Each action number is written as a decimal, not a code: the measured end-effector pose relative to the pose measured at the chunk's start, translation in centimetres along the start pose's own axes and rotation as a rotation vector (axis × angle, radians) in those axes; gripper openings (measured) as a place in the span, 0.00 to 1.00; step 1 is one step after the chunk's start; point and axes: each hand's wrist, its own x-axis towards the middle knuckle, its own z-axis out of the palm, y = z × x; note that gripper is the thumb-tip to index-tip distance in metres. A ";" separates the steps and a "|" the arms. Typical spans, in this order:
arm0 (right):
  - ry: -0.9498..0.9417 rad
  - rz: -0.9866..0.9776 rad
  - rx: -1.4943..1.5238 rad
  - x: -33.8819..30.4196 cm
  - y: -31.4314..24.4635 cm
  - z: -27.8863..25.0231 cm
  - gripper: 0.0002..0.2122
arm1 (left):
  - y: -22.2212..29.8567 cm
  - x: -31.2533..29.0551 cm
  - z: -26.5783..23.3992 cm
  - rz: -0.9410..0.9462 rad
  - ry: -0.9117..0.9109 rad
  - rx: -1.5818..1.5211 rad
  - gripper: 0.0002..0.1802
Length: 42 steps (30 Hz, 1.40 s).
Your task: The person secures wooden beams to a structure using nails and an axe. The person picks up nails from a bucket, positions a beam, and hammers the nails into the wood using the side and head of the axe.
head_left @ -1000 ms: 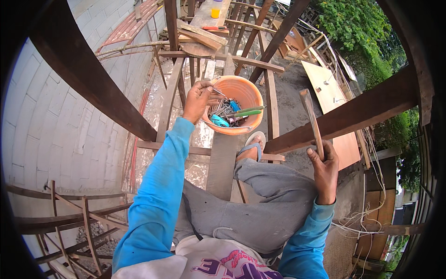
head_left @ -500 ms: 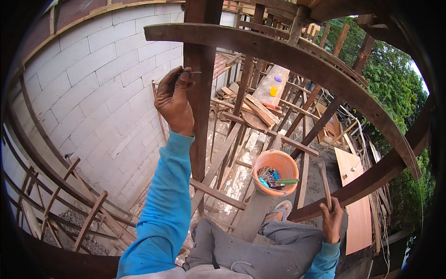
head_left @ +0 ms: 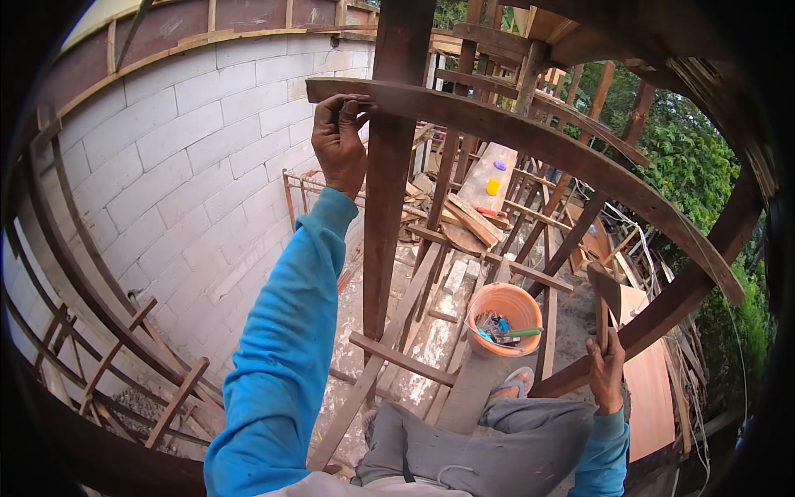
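High on the left, my left hand (head_left: 341,149) pinches a thin nail (head_left: 365,103) against the left end of a curved dark wooden beam (head_left: 497,124). This end crosses an upright dark timber post (head_left: 389,199), and the nail's tip is hard to make out there. Lower right, my right hand (head_left: 607,373) is closed round the handle of a hatchet (head_left: 604,298) with a broad dark head, held upright beside a slanting timber. An orange bucket (head_left: 483,341) of loose nails, with a green-handled tool in it, stands in front of my legs.
A white block wall (head_left: 199,141) runs along the left. A plank (head_left: 499,153) beyond the bucket bears a yellow drink container (head_left: 493,184) with a purple lid. Crosspieces (head_left: 402,359) and posts crowd the middle. Curved wooden frames (head_left: 178,403) stand lower left; a plywood sheet (head_left: 650,398) lies right.
My left hand has brought the nail from beside the post up against the curved beam. My right hand has turned the hatchet, so its broad head shows. The view has shifted slightly.
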 end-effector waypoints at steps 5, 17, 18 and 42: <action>-0.068 -0.034 -0.037 2.4 -5.4 1.5 0.09 | 0.6 0.5 -0.8 -0.008 -0.082 0.151 0.05; 0.221 -0.400 -0.252 10.5 -12.8 7.9 0.08 | 2.3 2.6 -2.5 -0.135 -0.291 0.366 0.06; 0.215 -0.418 -0.240 10.4 -13.0 7.7 0.08 | 2.1 2.9 -2.1 -0.106 -0.251 0.356 0.05; 0.004 -0.519 -0.346 6.6 -21.2 11.5 0.09 | 0.1 0.3 0.2 0.188 0.148 0.372 0.05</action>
